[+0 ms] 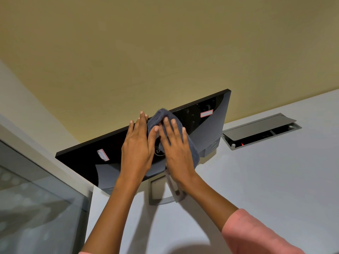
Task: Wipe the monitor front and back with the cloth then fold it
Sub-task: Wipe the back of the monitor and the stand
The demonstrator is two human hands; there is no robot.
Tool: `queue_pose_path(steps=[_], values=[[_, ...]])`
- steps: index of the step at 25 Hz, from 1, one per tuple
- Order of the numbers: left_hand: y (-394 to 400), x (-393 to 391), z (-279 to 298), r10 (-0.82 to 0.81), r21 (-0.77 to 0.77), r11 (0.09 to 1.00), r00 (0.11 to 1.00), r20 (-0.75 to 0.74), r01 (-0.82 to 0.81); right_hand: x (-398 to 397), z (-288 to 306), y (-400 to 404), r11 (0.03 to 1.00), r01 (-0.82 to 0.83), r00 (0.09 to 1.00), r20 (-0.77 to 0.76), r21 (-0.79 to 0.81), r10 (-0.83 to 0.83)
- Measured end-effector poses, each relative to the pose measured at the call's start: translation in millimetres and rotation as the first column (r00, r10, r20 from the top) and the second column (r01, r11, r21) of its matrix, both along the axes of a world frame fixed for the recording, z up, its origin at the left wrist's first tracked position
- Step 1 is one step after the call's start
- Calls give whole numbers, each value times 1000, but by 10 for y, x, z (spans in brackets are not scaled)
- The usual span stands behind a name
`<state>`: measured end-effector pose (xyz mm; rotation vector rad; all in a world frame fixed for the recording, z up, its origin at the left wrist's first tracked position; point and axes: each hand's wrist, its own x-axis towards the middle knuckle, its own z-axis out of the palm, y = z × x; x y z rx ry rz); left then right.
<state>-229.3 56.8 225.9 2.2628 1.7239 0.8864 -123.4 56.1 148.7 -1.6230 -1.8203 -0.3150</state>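
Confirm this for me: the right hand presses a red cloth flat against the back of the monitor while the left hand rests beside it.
Not quite: the cloth is dark grey-blue, not red. The head view shows the right hand pressing it flat against the back of the monitor while the left hand rests beside it.

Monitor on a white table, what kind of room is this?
Probably an office. The monitor stands on a white desk with a flip-up cable box set into it, and a glass partition beside it.

Both hands lie flat on the monitor back; the right hand presses the grey cloth just beside the left hand fingers.
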Motion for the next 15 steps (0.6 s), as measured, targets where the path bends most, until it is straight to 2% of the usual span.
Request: queue_pose_path(steps=[5,8,11,13,15], values=[[3,25,-26,21,39,999,1000,20,-22,308,142,59,995,90,991,-103,43,-85],[-8,71,-24,17,67,998,1000,4,-17,424,10,80,985,157,961,-219,-70,-169],[38,148,-4,-51,84,995,998,-48,55,347,-254,4,969,165,931,-295,-183,-214],[71,217,-8,-126,118,983,984,-123,140,230,-371,-83,975,148,950,-250,-165,-186],[98,280,-32,-159,110,979,982,-97,169,131,-399,-112,986,91,984,-137,-139,-110]])
